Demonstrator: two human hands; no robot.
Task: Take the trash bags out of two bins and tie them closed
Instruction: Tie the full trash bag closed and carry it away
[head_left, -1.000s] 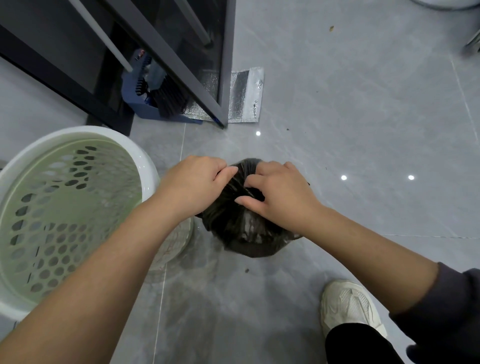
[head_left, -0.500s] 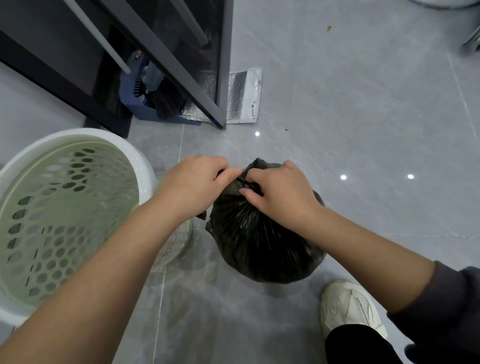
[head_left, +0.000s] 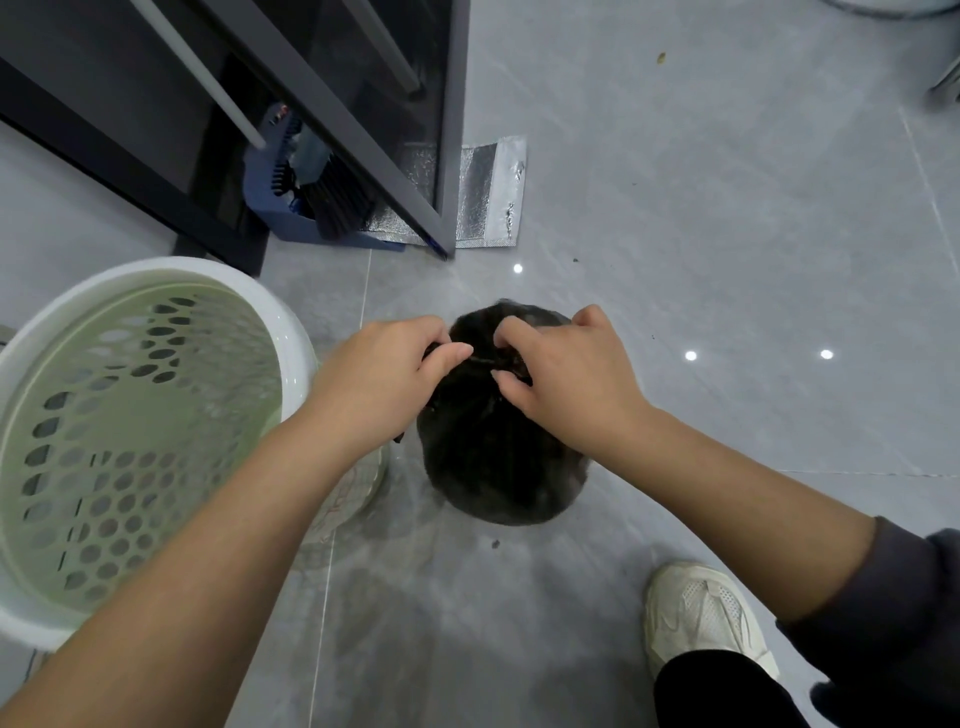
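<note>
The top of the black trash bag (head_left: 501, 467) was blurred and partly hidden beneath both hands, so no knot could be made out. The left hand (head_left: 382, 371) and right hand (head_left: 569, 371) each pinched gathered plastic with curled fingers, knuckles up. The bag sat on the floor (head_left: 727, 260) just beside the white bin (head_left: 296, 338)

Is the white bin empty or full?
Empty. The bin shows its holey green inside bare; the black bag sits outside it on the floor.
</note>
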